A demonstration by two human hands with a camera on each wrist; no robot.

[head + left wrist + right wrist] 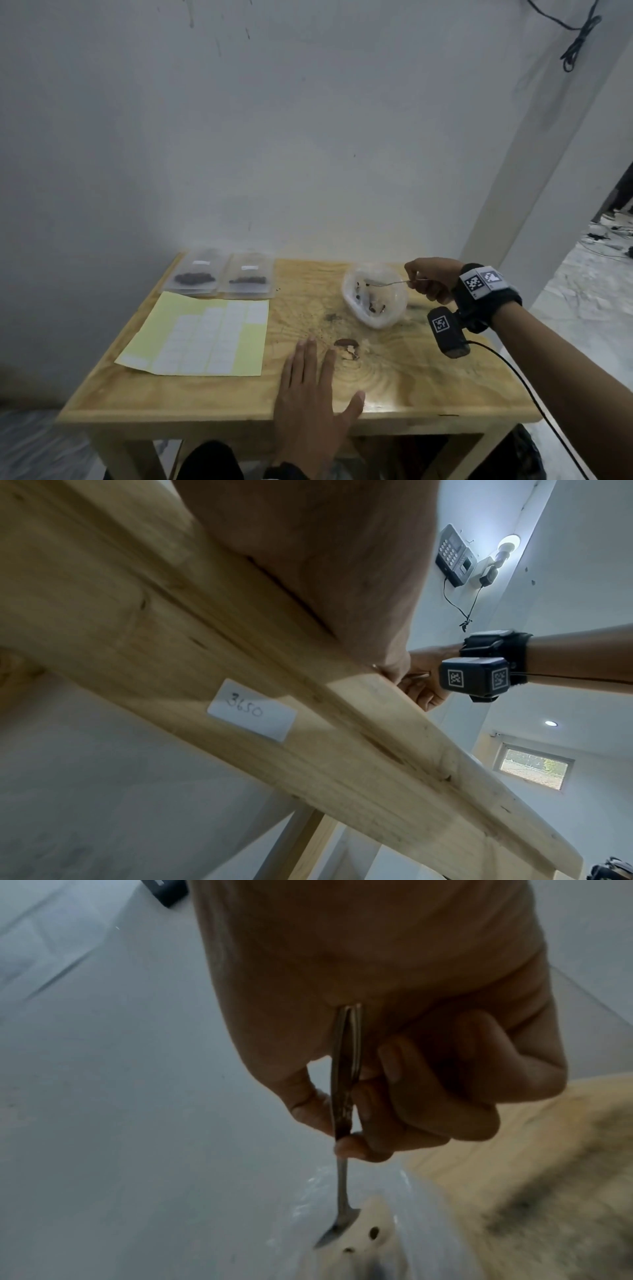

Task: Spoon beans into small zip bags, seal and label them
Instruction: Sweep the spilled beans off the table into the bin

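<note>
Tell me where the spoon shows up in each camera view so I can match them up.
Head: the spoon is right of centre, its bowl over the clear dish, held by the right hand.
Left wrist: spoon not visible; only the right hand past the table edge.
Right wrist: the spoon runs down the centre.
Shared landmark: the right hand.

A white sticker (251,710) on the table's apron (394,791) reads "3650".

Two bean-filled zip bags (219,275) at the table's back-left, label sheet (198,334) (partly peeled) just before them
</note>
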